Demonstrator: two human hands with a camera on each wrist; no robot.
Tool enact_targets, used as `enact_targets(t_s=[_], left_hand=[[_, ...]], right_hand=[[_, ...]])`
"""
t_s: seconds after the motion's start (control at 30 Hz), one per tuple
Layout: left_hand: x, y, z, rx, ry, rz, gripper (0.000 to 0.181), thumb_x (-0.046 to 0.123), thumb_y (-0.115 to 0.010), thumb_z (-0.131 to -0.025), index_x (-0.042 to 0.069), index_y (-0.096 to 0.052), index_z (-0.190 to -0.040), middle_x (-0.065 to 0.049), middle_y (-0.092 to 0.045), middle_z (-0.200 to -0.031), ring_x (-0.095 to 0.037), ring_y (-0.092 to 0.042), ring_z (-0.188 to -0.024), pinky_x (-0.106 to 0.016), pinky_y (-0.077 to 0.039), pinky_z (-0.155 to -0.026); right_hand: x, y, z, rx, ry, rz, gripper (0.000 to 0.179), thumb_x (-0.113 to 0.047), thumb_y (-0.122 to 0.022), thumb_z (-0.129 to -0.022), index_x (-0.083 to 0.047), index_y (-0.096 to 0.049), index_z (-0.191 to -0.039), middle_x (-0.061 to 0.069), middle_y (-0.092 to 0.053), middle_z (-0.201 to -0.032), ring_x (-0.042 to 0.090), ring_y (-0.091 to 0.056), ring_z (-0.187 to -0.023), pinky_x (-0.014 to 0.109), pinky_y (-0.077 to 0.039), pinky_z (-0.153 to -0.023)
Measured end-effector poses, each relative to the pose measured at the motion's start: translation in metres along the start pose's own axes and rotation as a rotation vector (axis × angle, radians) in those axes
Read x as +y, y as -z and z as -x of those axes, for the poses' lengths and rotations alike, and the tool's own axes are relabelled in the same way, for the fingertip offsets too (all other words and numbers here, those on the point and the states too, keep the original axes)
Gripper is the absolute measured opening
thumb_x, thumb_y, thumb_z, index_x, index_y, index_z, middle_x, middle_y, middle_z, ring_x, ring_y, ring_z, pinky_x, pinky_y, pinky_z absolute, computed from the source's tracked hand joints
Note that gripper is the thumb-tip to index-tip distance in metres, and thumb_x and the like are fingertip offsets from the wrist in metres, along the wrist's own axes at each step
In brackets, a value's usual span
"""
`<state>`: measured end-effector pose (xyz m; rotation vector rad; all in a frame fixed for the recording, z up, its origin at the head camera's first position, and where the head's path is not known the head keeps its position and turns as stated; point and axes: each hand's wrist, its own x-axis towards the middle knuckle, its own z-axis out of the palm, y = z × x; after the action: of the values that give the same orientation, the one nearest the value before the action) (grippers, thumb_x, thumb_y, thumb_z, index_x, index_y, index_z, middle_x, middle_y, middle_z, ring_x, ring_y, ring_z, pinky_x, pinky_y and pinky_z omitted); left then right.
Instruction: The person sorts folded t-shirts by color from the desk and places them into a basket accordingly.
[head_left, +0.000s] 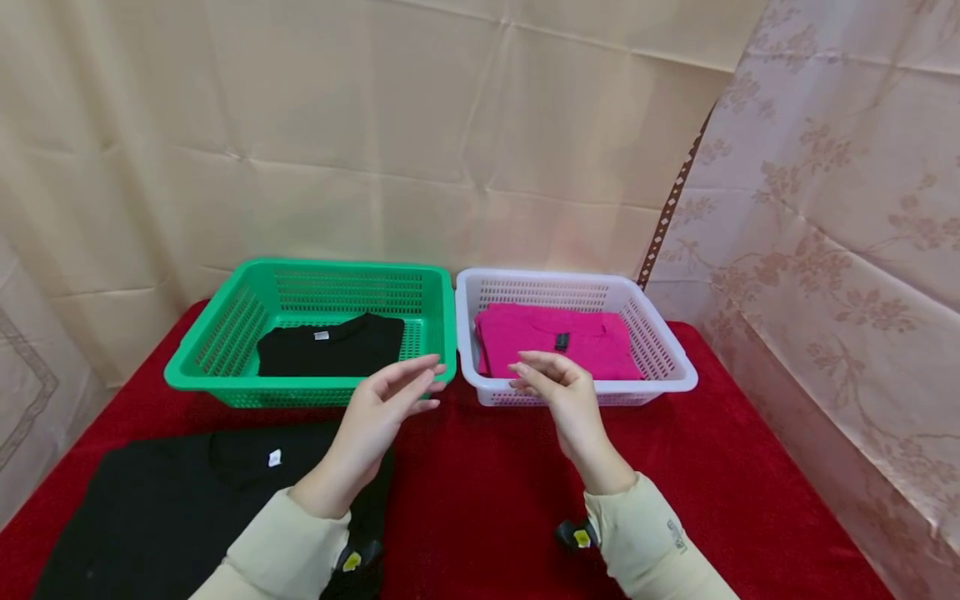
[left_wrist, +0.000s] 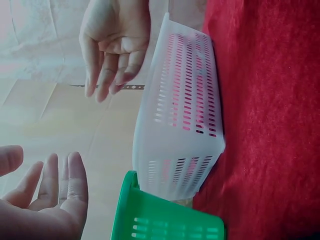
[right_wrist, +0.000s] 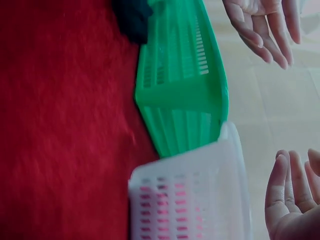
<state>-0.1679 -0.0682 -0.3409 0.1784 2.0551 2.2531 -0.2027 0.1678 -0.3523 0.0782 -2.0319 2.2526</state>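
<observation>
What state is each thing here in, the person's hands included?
Green basket: upright, holding black clothing.
White basket: upright, holding pink clothing.
Black clothing in the green basket: folded.
Pink clothing in the white basket: folded.
Black shirt on the table: lying flat, partly hidden.
Left hand: empty, open.
Right hand: empty, open.

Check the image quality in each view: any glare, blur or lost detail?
Head: fairly crisp, no strong glare, but the black shirt lying on the red cloth shows little fold detail; left wrist: turned sideways, slightly hazy, the white basket looking pale; right wrist: also sideways and soft, the cloth's texture smeared.
</observation>
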Motion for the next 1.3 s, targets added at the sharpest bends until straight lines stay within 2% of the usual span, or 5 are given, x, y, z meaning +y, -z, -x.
enact_targets(t_s=[0.27,0.37,0.53,0.83,1.3], left_hand=[[0.000,0.014,0.016,0.026,-0.016,-0.001,0.040,0.021,-0.057,-0.101,0.005,-0.056,-0.137,-0.017,-0.062,-0.135,-0.012,-0.070,-0.101,-0.025,-0.057,-0.089],[-0.001,0.021,0.022,0.039,-0.027,0.011,0.041,0.021,-0.058,-0.101,0.001,-0.055,-0.137,-0.010,-0.067,-0.128,-0.013,-0.071,-0.101,-0.026,-0.057,-0.088],[-0.005,0.029,0.031,0.063,-0.017,0.018,0.046,0.022,-0.059,-0.100,-0.003,-0.053,-0.138,0.008,-0.072,-0.115,-0.012,-0.071,-0.099,-0.026,-0.058,-0.087],[-0.012,0.045,0.043,0.104,-0.005,0.018,0.049,0.027,-0.058,-0.101,-0.004,-0.052,-0.139,0.011,-0.072,-0.113,-0.013,-0.070,-0.101,-0.026,-0.058,-0.086],[-0.020,0.078,0.061,0.162,-0.041,0.031,0.032,0.022,-0.057,-0.101,0.011,-0.064,-0.131,0.009,-0.073,-0.115,-0.013,-0.071,-0.100,-0.025,-0.059,-0.083]], right_hand=[[0.016,-0.018,0.013,-0.065,-0.046,-0.077,0.026,0.003,-0.062,-0.092,0.009,-0.064,-0.117,-0.002,-0.076,-0.087,0.012,-0.070,-0.075,0.029,-0.060,-0.073],[0.021,-0.025,0.017,-0.091,-0.052,-0.090,0.032,0.003,-0.062,-0.092,0.015,-0.058,-0.122,0.000,-0.076,-0.087,0.013,-0.071,-0.074,0.029,-0.060,-0.073],[0.029,-0.038,0.023,-0.119,-0.081,-0.105,0.028,0.002,-0.062,-0.092,0.012,-0.062,-0.118,0.002,-0.075,-0.089,0.013,-0.071,-0.075,0.029,-0.060,-0.073],[0.038,-0.055,0.034,-0.170,-0.147,-0.120,0.028,-0.004,-0.063,-0.094,0.009,-0.063,-0.119,0.002,-0.076,-0.093,0.012,-0.071,-0.076,0.030,-0.060,-0.076],[0.050,-0.068,0.048,-0.260,-0.228,-0.136,0.030,-0.007,-0.063,-0.095,0.007,-0.063,-0.121,0.003,-0.076,-0.095,0.012,-0.071,-0.075,0.030,-0.060,-0.077]])
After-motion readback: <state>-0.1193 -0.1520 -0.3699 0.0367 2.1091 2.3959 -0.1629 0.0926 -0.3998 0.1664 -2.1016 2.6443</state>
